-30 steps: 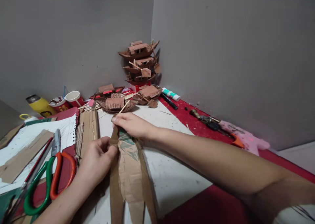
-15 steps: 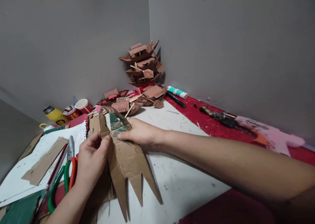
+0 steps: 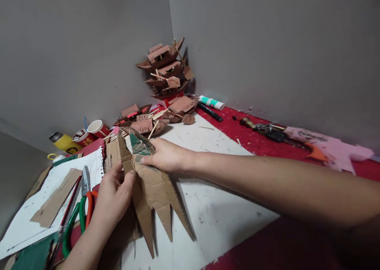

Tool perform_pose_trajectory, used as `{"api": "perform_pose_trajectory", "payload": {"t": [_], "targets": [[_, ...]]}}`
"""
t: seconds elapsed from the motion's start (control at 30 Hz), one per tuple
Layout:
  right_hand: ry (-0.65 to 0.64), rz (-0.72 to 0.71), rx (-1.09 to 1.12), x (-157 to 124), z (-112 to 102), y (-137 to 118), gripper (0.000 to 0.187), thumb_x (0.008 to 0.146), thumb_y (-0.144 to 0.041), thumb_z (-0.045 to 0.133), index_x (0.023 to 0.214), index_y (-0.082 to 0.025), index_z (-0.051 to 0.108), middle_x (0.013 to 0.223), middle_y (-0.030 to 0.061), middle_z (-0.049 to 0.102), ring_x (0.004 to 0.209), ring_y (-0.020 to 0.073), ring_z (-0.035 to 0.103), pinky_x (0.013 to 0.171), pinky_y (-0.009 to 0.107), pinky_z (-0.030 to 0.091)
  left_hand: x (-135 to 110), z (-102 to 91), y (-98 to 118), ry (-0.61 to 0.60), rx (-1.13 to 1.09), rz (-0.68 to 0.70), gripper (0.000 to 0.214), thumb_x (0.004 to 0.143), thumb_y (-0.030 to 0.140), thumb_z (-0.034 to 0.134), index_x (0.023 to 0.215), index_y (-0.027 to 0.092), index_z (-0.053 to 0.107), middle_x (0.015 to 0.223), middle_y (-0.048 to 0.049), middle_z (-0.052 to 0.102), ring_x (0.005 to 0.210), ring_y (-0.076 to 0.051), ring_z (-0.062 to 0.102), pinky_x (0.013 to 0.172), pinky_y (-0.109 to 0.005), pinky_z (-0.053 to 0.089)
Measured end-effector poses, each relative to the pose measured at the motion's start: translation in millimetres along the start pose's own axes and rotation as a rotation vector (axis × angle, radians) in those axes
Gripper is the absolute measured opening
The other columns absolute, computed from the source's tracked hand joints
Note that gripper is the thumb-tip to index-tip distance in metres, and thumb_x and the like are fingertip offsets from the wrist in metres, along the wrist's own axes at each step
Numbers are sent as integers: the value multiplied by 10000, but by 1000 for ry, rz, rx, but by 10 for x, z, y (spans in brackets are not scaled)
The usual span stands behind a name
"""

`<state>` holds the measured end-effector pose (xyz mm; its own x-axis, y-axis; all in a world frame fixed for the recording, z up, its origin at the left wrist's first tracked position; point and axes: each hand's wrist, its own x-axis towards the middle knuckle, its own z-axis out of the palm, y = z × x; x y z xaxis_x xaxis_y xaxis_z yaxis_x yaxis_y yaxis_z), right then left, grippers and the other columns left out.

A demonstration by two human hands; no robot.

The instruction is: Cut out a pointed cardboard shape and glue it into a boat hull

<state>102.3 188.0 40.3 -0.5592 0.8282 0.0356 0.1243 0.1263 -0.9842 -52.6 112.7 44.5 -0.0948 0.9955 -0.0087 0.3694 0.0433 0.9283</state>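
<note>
Cut cardboard piece (image 3: 152,187), pointed tips toward wearer, located between both hands over white sheet (image 3: 213,194) on counter (image 3: 234,135); contact with sheet cannot be confirmed. Left hand (image 3: 114,192): thumb and index finger pinched nearly together on cardboard's left edge. Right hand (image 3: 164,155): thumb flat on upper face by green printed patch (image 3: 139,145), remaining fingers hidden behind right side, spread cannot be told. Scissors (image 3: 82,212) left of left hand, handles green and orange. Beyond hands: model boats (image 3: 163,56), several stacked in corner. Black marker (image 3: 210,113) right of boats.

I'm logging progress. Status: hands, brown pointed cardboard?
Left hand pinching left edge of brown, pointed cardboard cutout. Right hand gripping its green-patterned part. Green-and-orange-handled scissors beside left forearm.
</note>
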Motion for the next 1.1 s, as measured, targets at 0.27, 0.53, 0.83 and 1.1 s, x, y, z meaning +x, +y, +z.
{"api": "perform_pose_trajectory", "payload": {"t": [0.27,0.53,0.83,1.1], "targets": [[13,-22,-19,-14,26,4,145,741,-69,595,868,-117,647,822,38,678,700,137,548,655,236,437,-23,21,11,-29,39,51,356,787,228,594,1140,194,606,999,-37,720,895,-209,661,776,-282,512],[29,-77,-4,2,5,-8,75,737,-72,592,767,-136,618,769,9,653,692,132,540,651,235,427,5,-33,7,-3,31,6,290,818,377,601,1028,186,660,983,-57,728,864,-227,660,728,-281,508],[34,-81,-15,-50,63,-37,177,748,-44,583,893,-131,634,853,35,675,752,157,575,709,267,448,-38,-29,56,123,284,120,167,791,273,527,742,179,656,614,24,599,602,-156,518,542,-220,406],[59,-72,147,-28,41,-22,143,731,-22,576,777,-146,631,832,12,673,784,156,577,783,281,449,-16,-3,34,92,85,60,273,833,388,605,986,177,689,964,-37,726,919,-213,635,812,-266,479]]}}
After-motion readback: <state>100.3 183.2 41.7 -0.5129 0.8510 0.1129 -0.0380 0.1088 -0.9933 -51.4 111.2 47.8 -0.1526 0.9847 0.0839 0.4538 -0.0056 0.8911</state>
